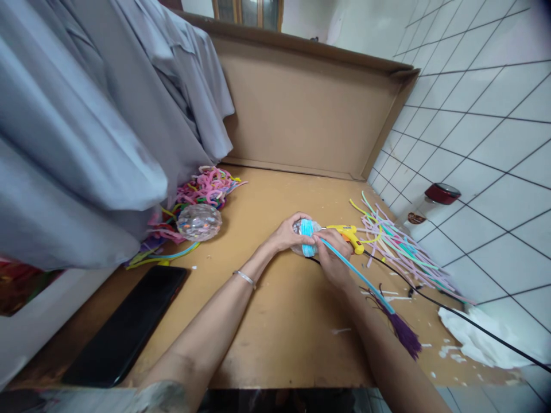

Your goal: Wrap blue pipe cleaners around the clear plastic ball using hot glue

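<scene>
In the middle of the table my left hand (286,234) is closed around a small clear plastic bottle piece (297,248), banded with light blue pipe cleaner (307,234). My right hand (333,255) pinches a long light blue pipe cleaner (361,279) close to the band. The loose length of it runs down to the right beside my forearm. Just behind my right hand lies a yellow glue gun (350,234), partly covered by the fingers. Its black cord (400,278) trails off to the right.
Loose pastel pipe cleaners (408,255) lie along the tiled wall, near a red-lidded jar (434,201). Purple strands (407,335) and white tissue (482,338) are nearer. At left are a clear plastic piece (199,222), colourful pipe cleaners (210,186), a black phone (129,324) and hanging grey cloth (107,115).
</scene>
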`<move>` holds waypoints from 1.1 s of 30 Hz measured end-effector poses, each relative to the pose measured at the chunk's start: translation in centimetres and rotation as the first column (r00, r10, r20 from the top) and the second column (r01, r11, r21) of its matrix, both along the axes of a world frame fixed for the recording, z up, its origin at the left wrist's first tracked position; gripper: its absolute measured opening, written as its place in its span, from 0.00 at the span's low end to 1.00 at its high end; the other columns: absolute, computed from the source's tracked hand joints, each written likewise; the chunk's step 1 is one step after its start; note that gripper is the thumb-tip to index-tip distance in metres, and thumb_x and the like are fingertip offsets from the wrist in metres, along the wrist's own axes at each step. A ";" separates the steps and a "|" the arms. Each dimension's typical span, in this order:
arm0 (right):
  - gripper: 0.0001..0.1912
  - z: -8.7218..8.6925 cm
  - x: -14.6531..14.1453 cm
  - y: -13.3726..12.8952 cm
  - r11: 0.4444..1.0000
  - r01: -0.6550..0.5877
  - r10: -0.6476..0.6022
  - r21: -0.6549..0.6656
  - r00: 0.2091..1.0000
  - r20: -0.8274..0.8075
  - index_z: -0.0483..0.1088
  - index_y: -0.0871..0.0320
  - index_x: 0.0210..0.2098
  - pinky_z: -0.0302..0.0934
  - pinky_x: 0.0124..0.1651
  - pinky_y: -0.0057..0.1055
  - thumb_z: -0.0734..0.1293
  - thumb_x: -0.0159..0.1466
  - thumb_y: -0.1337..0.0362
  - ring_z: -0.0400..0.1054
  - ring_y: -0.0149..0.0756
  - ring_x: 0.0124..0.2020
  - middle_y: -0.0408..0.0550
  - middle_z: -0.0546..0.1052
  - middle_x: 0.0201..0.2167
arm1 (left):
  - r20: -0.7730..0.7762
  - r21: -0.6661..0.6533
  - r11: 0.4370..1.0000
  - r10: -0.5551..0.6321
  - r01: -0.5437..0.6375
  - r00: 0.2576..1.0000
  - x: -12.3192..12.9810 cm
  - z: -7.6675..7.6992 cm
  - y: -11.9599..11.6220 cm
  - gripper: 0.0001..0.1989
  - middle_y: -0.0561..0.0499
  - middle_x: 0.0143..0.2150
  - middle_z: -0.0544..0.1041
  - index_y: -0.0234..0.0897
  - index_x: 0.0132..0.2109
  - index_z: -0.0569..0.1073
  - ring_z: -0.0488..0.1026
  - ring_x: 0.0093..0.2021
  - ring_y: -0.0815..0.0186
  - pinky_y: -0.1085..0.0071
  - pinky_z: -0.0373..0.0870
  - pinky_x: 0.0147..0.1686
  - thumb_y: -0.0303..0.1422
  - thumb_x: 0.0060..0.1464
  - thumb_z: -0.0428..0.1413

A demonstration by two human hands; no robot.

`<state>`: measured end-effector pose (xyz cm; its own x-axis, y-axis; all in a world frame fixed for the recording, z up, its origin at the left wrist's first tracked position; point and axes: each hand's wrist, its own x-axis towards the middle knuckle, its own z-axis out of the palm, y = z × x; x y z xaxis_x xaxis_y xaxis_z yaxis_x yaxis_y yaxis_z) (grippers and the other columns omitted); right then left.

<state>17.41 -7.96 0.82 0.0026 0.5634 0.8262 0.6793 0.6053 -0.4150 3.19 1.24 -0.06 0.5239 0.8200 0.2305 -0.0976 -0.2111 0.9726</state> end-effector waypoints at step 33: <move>0.09 -0.1 0.1 0.2 0.997 -0.042 0.038 -0.063 0.998 -0.054 0.75 0.55 0.35 0.67 0.42 0.36 0.63 0.66 0.64 0.72 0.37 0.37 0.48 0.76 0.33 | -0.069 0.256 0.964 0.099 -0.078 0.993 -0.2 -0.9 0.8 0.31 0.40 0.62 0.65 0.37 0.48 0.73 0.62 0.64 0.51 0.57 0.59 0.61 0.39 0.34 0.70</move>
